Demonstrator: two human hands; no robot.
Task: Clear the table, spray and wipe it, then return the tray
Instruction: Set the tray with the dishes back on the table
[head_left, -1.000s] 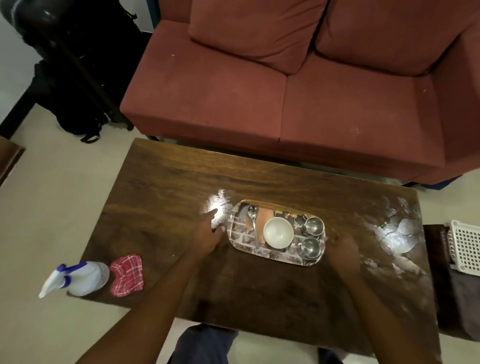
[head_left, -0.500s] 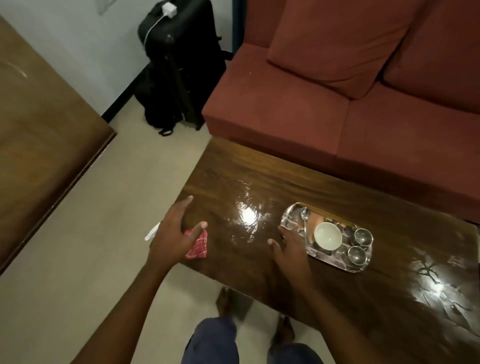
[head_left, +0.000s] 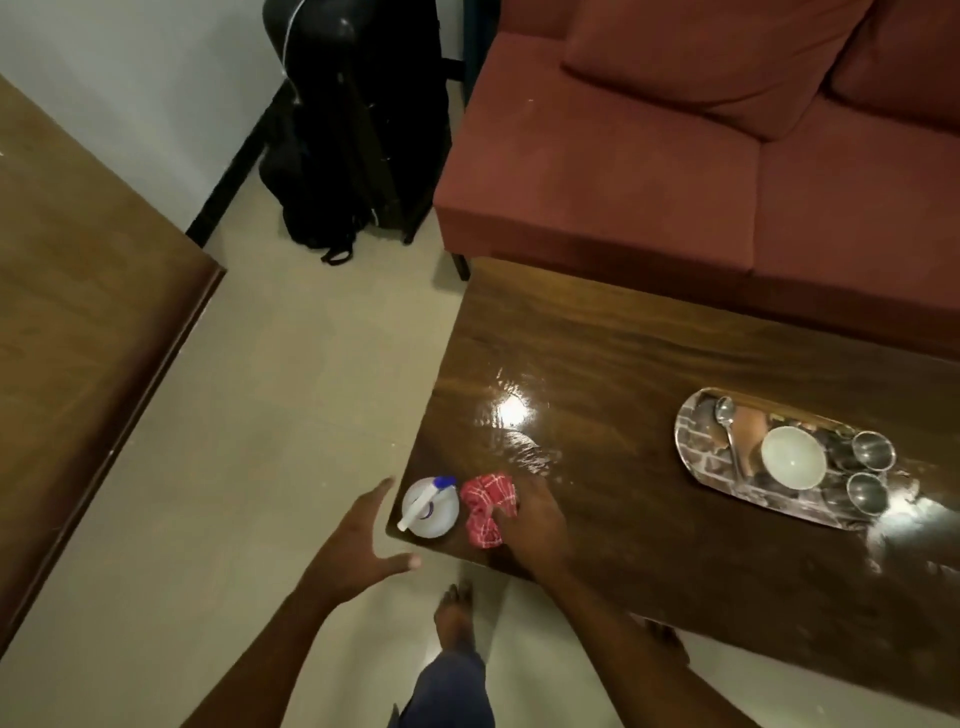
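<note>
On the near left corner of the dark wooden table (head_left: 623, 364) a white spray bottle with a blue nozzle (head_left: 431, 506) stands beside a crumpled red checked cloth (head_left: 485, 506). My left hand (head_left: 358, 545) hovers open just left of the bottle, off the table's edge, without touching it. My right hand (head_left: 535, 519) lies on the cloth's right side with its fingers curled onto it. Further right sits the patterned tray (head_left: 688, 441), which carries a white bowl (head_left: 792, 457), a spoon (head_left: 727, 431) and two steel cups (head_left: 872, 449).
A red sofa (head_left: 623, 156) runs along the table's far side. A black suitcase (head_left: 358, 119) stands against the wall at the back. Brown wooden furniture (head_left: 78, 312) fills the left, with tiled floor between. My bare foot (head_left: 454, 618) is at the table's near edge.
The view has swung left. My right hand left the tray's side and came onto the red cloth. My left hand moved off the cloth to beside the spray bottle.
</note>
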